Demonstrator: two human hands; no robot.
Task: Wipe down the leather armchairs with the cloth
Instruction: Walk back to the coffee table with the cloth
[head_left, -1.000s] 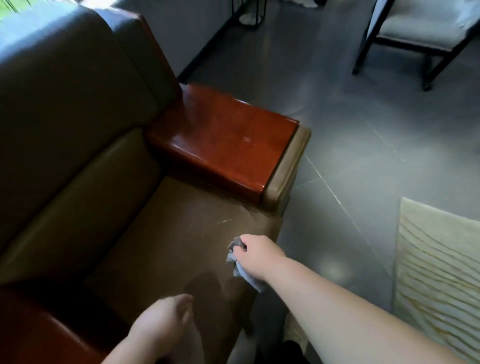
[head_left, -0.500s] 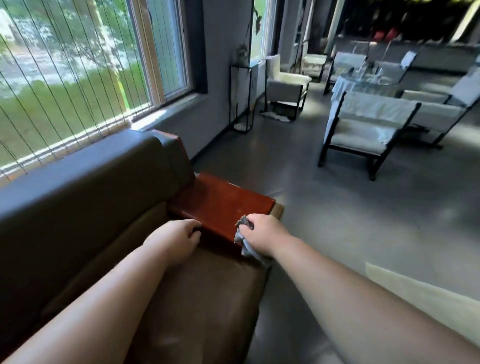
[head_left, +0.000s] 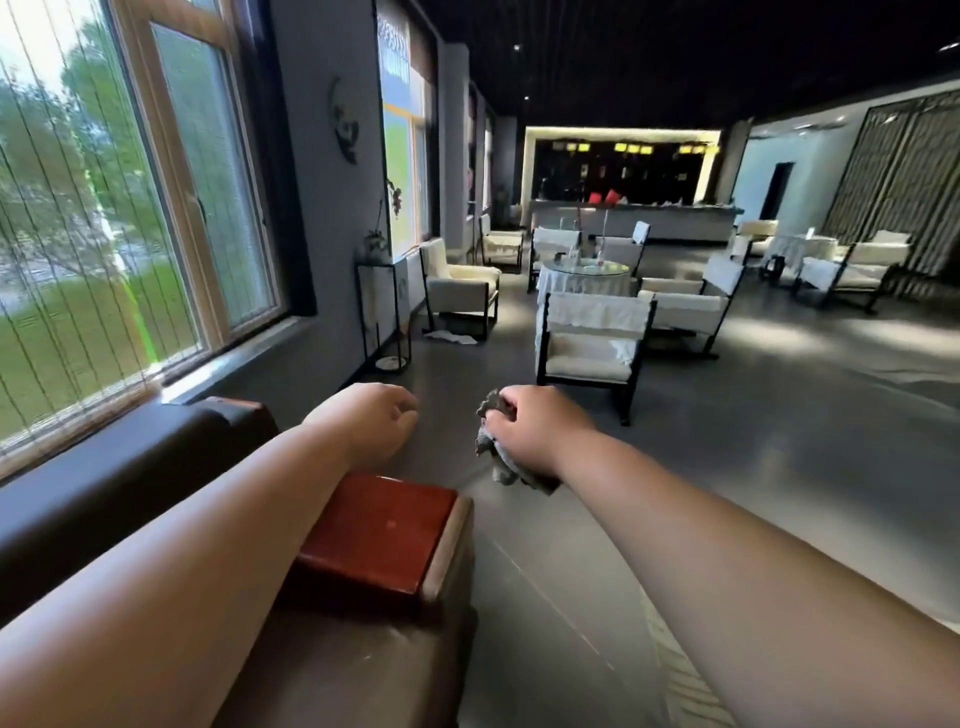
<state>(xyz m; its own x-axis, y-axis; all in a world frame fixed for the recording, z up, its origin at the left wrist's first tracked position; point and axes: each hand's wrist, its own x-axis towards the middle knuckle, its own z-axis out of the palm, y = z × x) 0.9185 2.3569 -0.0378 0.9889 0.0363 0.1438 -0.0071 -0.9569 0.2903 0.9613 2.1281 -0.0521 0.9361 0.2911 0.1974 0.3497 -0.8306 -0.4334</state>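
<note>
The brown leather armchair fills the lower left, with its glossy red wooden armrest beside the seat. My right hand is raised in the air past the armrest and grips a crumpled grey cloth that hangs below the fist. My left hand is also lifted off the chair, its fingers loosely curled and holding nothing. Neither hand touches the chair.
A window runs along the left wall behind the chair back. White armchairs with dark frames and a round glass table stand ahead on the grey floor. A pale rug edge lies at the lower right.
Both hands have lifted off the armchair's seat and armrest into the air. My view has risen from the seat to the room ahead. The cloth stays in my right hand.
</note>
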